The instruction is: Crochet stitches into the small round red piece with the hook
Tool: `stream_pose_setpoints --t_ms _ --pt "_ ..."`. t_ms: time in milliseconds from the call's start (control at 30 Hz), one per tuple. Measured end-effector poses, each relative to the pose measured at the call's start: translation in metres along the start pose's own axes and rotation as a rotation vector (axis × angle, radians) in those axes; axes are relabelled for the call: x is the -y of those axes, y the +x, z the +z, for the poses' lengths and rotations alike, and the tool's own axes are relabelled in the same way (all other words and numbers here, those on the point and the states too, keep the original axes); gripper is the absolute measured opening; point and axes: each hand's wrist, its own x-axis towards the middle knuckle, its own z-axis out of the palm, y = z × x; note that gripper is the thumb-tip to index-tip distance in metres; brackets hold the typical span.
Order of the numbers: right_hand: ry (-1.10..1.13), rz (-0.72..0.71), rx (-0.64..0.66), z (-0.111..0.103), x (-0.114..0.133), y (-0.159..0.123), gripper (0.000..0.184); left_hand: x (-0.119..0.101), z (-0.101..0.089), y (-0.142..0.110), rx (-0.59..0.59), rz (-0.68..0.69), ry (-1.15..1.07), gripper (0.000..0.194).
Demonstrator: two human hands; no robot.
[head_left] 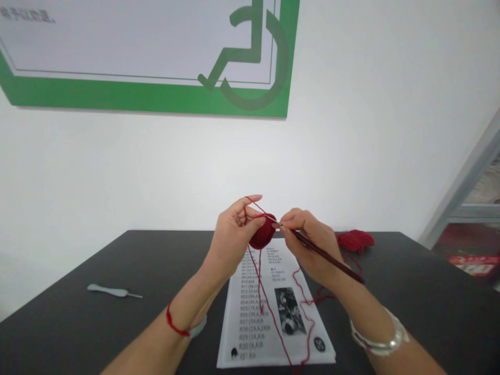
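The left hand's [234,235] fingers [253,199] pinch a round dark-red crocheted piece [262,234] above a white printed pattern sheet [269,333], a raised finger seemingly tensioning the red yarn [254,207]; the right hand's [314,245] fingers [291,216] pinch a slim dark crochet hook [326,255] against the piece.

Lighting: bright, even, diffuse; white wall [250,156] near overexposed. Shadows: faint line beneath green wall panel [148,96]. Distortion: wide-angle stretching toward left and right edges. Glare: none marked.

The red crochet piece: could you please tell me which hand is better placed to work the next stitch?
Probably the right hand: it holds the crochet hook, its tip at the piece. The left hand grips the piece, red yarn looped over its fingers.
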Motion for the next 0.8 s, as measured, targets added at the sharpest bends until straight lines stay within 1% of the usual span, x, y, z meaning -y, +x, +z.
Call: stream_pose_setpoints --t_ms 100,167,267,367,433,467,500,567,667,733,800 --pt "-0.121 -0.084 -0.012 0.006 0.001 -0.001 0.016 0.002 0.002 -0.002 -0.026 0.027 0.046 0.037" --pt "-0.160 -0.141 -0.013 0.008 -0.003 -0.001 0.016 0.003 0.002 -0.002 0.000 0.012 0.074 0.038" --pt "-0.156 -0.253 0.042 0.008 -0.017 0.000 0.016 0.004 -0.003 0.001 0.107 -0.089 0.025 0.042" --pt "-0.194 -0.389 0.076 0.006 -0.031 -0.002 0.019 0.006 -0.009 0.006 0.213 -0.234 -0.131 0.047" --pt "-0.299 -0.476 0.060 0.009 -0.035 -0.004 0.021 0.008 -0.010 0.007 0.232 -0.287 -0.194 0.049" --pt "-0.357 -0.490 0.047 0.011 -0.035 -0.006 0.021 0.009 -0.009 0.007 0.216 -0.279 -0.198 0.050" --pt "-0.397 -0.481 0.033 0.013 -0.034 -0.007 0.021 0.010 -0.008 0.007 0.185 -0.249 -0.181 0.052" --pt "-0.372 -0.393 0.002 0.016 -0.028 -0.007 0.019 0.009 -0.006 0.006 0.111 -0.155 -0.113 0.055" --pt "-0.123 -0.204 -0.036 0.014 -0.019 -0.006 0.016 0.005 -0.004 0.005 0.036 -0.045 -0.029 0.059" --pt "-0.010 -0.128 -0.022 0.009 -0.016 -0.003 0.015 0.002 -0.004 0.005 0.014 -0.005 0.007 0.059" --pt "-0.003 -0.125 0.028 0.002 -0.014 -0.001 0.015 0.000 -0.005 0.005 0.002 0.026 0.054 0.057"
